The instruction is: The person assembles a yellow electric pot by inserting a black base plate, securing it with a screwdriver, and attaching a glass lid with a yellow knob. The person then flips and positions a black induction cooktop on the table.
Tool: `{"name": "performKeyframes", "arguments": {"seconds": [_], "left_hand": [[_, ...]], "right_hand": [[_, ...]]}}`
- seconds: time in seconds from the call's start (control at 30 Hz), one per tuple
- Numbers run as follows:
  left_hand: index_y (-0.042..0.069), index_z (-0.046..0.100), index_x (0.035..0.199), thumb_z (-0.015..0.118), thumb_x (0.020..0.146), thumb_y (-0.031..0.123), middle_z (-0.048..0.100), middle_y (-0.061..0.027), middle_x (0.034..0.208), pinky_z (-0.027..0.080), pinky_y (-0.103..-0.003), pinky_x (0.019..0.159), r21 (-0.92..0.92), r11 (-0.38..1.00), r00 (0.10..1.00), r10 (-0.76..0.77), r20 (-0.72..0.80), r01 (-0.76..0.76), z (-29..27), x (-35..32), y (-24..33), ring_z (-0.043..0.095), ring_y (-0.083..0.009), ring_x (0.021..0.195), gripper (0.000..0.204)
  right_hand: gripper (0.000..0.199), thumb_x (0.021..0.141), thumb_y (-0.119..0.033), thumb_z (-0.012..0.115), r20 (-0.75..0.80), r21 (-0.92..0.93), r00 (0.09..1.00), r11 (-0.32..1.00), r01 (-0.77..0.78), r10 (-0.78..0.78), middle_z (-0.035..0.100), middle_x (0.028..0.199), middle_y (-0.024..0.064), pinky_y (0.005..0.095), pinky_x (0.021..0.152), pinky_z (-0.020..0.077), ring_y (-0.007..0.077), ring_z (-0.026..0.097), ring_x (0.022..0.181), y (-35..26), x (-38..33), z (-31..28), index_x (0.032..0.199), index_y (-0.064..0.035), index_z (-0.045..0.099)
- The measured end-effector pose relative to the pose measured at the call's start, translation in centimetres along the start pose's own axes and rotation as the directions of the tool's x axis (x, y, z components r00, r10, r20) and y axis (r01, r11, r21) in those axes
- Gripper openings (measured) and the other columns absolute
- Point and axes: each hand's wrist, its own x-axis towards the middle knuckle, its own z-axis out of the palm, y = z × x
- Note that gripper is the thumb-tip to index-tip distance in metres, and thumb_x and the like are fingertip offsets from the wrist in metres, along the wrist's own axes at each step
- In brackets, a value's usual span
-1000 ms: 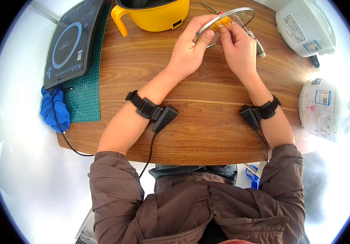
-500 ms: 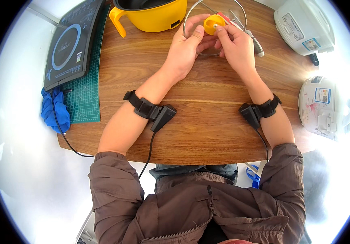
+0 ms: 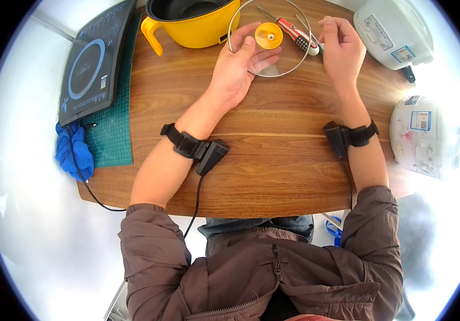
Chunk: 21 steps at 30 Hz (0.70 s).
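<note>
My left hand [image 3: 233, 72] grips a round glass pot lid [image 3: 285, 60] with a metal rim by its left side. The fingers pass beneath the glass and the thumb rests on top. At the lid's middle sits a yellow knob [image 3: 269, 36] with a small metal screw in its hollow. My right hand [image 3: 344, 53] is off the lid to the right, fingers curled and thumb against the index finger. Whatever it may pinch is too small to make out. A red and white screwdriver [image 3: 295, 35] lies on the table, partly seen through the lid, its shaft pointing far left.
A yellow pot [image 3: 200, 27] with a black inside stands far left of the lid. A black induction cooker [image 3: 88, 64] rests on a green cutting mat [image 3: 113, 136] beside a blue cloth [image 3: 74, 150]. Two white rice cookers [image 3: 393, 35] line the table's right side.
My right hand has let go of the knob and moved right. My left hand has shifted slightly left with the lid, uncovering more of the screwdriver.
</note>
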Motion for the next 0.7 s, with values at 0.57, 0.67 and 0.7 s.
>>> {"name": "performKeyframes", "arguments": {"seconds": [0.57,0.67,0.7], "left_hand": [[0.006,0.035,0.153,0.037,0.114,0.032,0.056,-0.0249,0.145,0.048,-0.051,0.115,0.017,1.000,0.996,0.012,-0.087,-0.011,0.2,-0.1,0.5,0.058,-0.0417,0.133,0.047],[0.006,0.035,0.153,0.037,0.114,0.032,0.056,-0.0252,0.144,0.048,-0.051,0.115,0.019,1.000,0.997,0.005,-0.078,-0.004,0.4,-0.1,0.6,0.057,-0.0419,0.133,0.047],[0.006,0.035,0.153,0.036,0.115,0.032,0.056,-0.0252,0.144,0.048,-0.051,0.115,0.019,1.000,0.997,0.002,-0.071,-0.001,0.6,-0.1,0.6,0.057,-0.0421,0.134,0.047]], "right_hand": [[0.040,0.092,-0.028,0.067,0.633,-0.294,0.744,0.822,0.488,-0.214,0.073,0.115,0.0091,0.0536,0.119,0.0250,0.0279,0.059,0.124,2.9,0.6,-2.2,0.129,-0.0125,0.069],[0.041,0.091,-0.028,0.067,0.626,-0.268,0.749,0.843,0.467,-0.216,0.073,0.116,0.0112,0.0526,0.120,0.0244,0.0295,0.060,0.123,2.9,0.4,-2.1,0.128,-0.0107,0.069],[0.042,0.091,-0.028,0.067,0.613,-0.261,0.758,0.849,0.460,-0.222,0.073,0.116,0.0120,0.0519,0.120,0.0242,0.0302,0.060,0.122,3.1,0.3,-2.1,0.128,-0.0099,0.069]]}}
